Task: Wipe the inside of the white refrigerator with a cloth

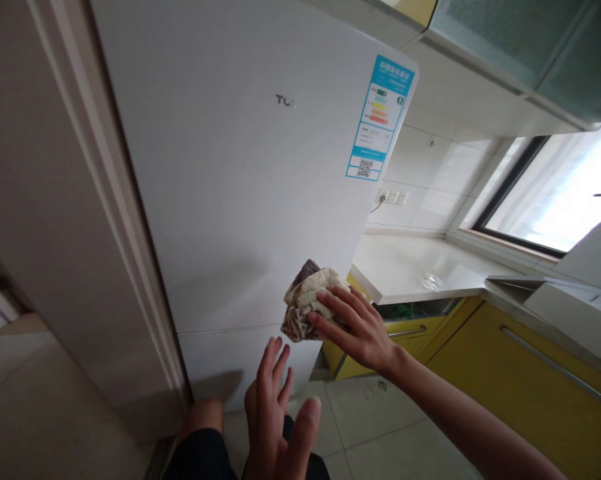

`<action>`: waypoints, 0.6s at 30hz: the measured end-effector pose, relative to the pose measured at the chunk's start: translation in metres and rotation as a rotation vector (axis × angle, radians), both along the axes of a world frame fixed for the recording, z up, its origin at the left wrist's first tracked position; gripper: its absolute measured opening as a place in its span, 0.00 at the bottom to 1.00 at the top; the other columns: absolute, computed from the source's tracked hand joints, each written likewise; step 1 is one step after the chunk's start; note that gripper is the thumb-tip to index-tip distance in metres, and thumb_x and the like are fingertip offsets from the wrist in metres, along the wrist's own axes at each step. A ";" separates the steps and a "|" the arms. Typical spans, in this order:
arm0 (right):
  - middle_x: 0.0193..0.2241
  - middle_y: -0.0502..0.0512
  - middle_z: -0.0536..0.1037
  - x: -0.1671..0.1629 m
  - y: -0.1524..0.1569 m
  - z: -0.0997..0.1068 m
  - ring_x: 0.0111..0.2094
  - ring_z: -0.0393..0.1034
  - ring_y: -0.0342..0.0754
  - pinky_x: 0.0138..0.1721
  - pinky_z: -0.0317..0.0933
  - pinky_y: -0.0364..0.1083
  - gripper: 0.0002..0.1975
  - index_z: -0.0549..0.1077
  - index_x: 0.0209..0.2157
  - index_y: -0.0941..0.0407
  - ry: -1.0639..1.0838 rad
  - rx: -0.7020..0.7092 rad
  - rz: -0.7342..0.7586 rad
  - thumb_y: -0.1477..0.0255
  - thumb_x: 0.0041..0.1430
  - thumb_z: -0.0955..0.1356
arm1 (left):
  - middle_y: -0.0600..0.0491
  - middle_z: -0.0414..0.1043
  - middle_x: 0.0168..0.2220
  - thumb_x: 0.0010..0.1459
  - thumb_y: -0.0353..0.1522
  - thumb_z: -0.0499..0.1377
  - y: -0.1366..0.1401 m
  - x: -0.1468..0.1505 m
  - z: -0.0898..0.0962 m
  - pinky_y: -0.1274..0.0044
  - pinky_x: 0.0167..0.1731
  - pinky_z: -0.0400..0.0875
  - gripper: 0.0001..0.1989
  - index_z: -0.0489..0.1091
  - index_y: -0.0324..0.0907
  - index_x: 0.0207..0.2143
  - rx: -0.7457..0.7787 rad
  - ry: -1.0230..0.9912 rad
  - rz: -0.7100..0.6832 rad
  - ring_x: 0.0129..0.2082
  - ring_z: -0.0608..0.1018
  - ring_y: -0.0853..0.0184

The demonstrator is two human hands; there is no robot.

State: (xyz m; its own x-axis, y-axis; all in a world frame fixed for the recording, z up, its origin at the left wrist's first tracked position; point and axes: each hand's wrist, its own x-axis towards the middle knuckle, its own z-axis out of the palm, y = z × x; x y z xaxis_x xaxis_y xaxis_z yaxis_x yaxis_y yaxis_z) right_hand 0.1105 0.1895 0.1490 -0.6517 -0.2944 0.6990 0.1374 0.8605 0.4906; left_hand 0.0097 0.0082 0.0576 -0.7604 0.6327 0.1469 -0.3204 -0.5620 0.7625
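A tall white refrigerator (240, 187) fills the middle of the view, with a blue energy label (380, 117) on its upper right corner. My right hand (353, 327) presses a crumpled cream and brown patterned cloth (305, 300) flat against the fridge door near its right edge, just above the seam between the upper and lower doors. My left hand (275, 417) is raised below it with fingers spread apart, holding nothing, close to the lower door but not clearly touching it.
A door frame (105, 220) stands at the left of the fridge. To the right runs a white countertop (410, 267) over yellow cabinets (520, 387), with a window (555, 193) and wall sockets (391, 197) behind. My knee (203, 427) shows at the bottom.
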 end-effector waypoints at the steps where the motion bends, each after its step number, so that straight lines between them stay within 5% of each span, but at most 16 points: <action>1: 0.60 0.61 0.76 -0.010 -0.010 0.000 0.67 0.64 0.59 0.64 0.64 0.60 0.24 0.72 0.63 0.48 0.000 0.011 0.051 0.71 0.66 0.72 | 0.38 0.56 0.73 0.51 0.37 0.74 0.001 0.001 0.016 0.58 0.64 0.68 0.43 0.64 0.48 0.67 0.001 -0.015 0.018 0.71 0.64 0.45; 6: 0.57 0.59 0.78 -0.054 -0.051 -0.008 0.65 0.65 0.59 0.64 0.61 0.62 0.14 0.77 0.54 0.51 0.037 0.021 0.279 0.70 0.68 0.70 | 0.43 0.63 0.70 0.54 0.38 0.73 -0.001 -0.019 0.047 0.66 0.65 0.67 0.43 0.59 0.51 0.68 0.088 -0.045 -0.003 0.70 0.67 0.53; 11: 0.58 0.64 0.77 -0.089 -0.069 -0.019 0.64 0.67 0.60 0.62 0.63 0.62 0.16 0.74 0.56 0.57 -0.053 -0.004 0.310 0.75 0.69 0.67 | 0.42 0.73 0.62 0.52 0.43 0.73 -0.003 -0.055 0.035 0.64 0.61 0.71 0.36 0.64 0.47 0.60 0.126 -0.189 -0.004 0.64 0.74 0.52; 15: 0.64 0.72 0.71 -0.109 -0.079 -0.028 0.67 0.62 0.65 0.67 0.56 0.68 0.29 0.66 0.65 0.62 -0.224 -0.121 0.342 0.59 0.71 0.64 | 0.40 0.76 0.59 0.53 0.50 0.71 -0.002 -0.078 0.021 0.67 0.54 0.75 0.32 0.69 0.43 0.54 0.111 -0.364 0.096 0.59 0.78 0.52; 18: 0.66 0.77 0.66 -0.122 -0.091 -0.032 0.71 0.55 0.65 0.69 0.52 0.69 0.38 0.55 0.71 0.66 -0.311 -0.205 0.427 0.59 0.69 0.64 | 0.44 0.79 0.55 0.55 0.49 0.69 -0.006 -0.095 0.003 0.71 0.48 0.77 0.27 0.73 0.44 0.51 0.075 -0.479 0.141 0.54 0.81 0.57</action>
